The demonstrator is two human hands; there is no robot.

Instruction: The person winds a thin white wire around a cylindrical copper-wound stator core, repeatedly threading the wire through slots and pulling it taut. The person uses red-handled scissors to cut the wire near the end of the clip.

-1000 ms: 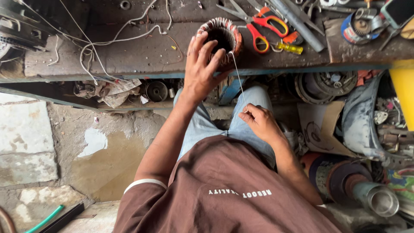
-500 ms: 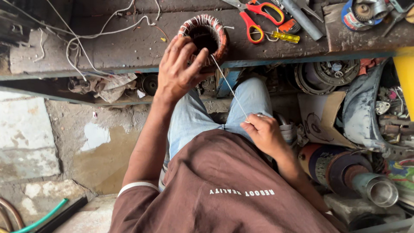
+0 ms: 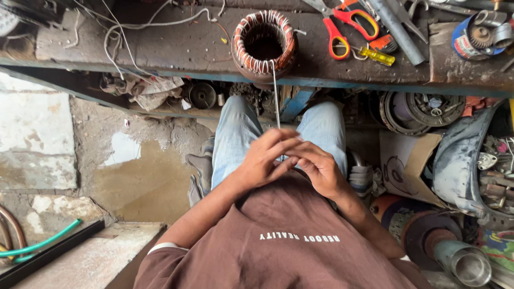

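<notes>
Both hands met over the lap: left hand (image 3: 262, 160) and right hand (image 3: 316, 168) pinched a thin white cord (image 3: 275, 93), drawn taut from the copper-wound stator (image 3: 263, 42) sitting at the tabletop (image 3: 176, 51) edge, keeping the lacing tight.

Scissors (image 3: 342, 27) right of stator (image 3: 263, 42) (on bench (image 3: 176, 48)).

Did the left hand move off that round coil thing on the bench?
Yes. The left hand left the motor coil on the workbench and came down to the lap, meeting the right hand on the thin cord.
</notes>
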